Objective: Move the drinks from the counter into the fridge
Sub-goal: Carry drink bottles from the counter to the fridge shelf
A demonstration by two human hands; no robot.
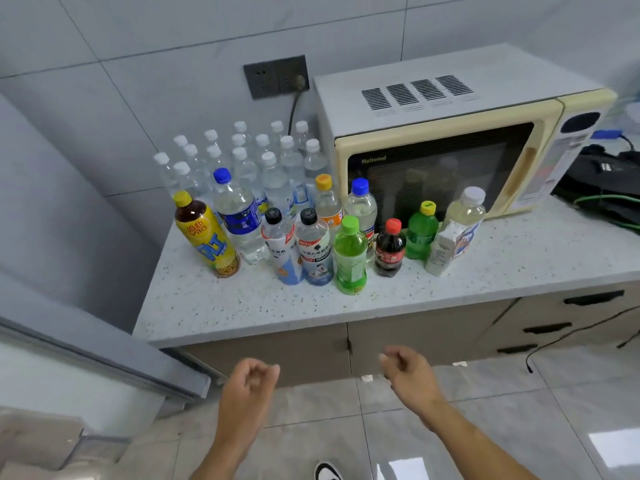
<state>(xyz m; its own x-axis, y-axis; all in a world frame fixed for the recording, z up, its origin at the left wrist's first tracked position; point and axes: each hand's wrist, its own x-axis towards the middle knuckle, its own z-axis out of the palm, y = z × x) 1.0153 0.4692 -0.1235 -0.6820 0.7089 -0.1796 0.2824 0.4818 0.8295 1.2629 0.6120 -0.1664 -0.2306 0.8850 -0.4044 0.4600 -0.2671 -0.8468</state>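
Note:
Many drinks stand on the speckled counter. In front are a yellow tea bottle, a blue-capped water bottle, two black-capped bottles, a green bottle, a small cola bottle, a small green bottle and a carton. Several clear white-capped water bottles crowd behind. My left hand and right hand hang below the counter edge with loosely curled fingers and hold nothing. The grey fridge stands at the left.
A cream microwave fills the counter's right half, with a wall socket behind it. A black bag and cables lie at the far right. Drawers sit under the counter, and a loose cable hangs in front of them.

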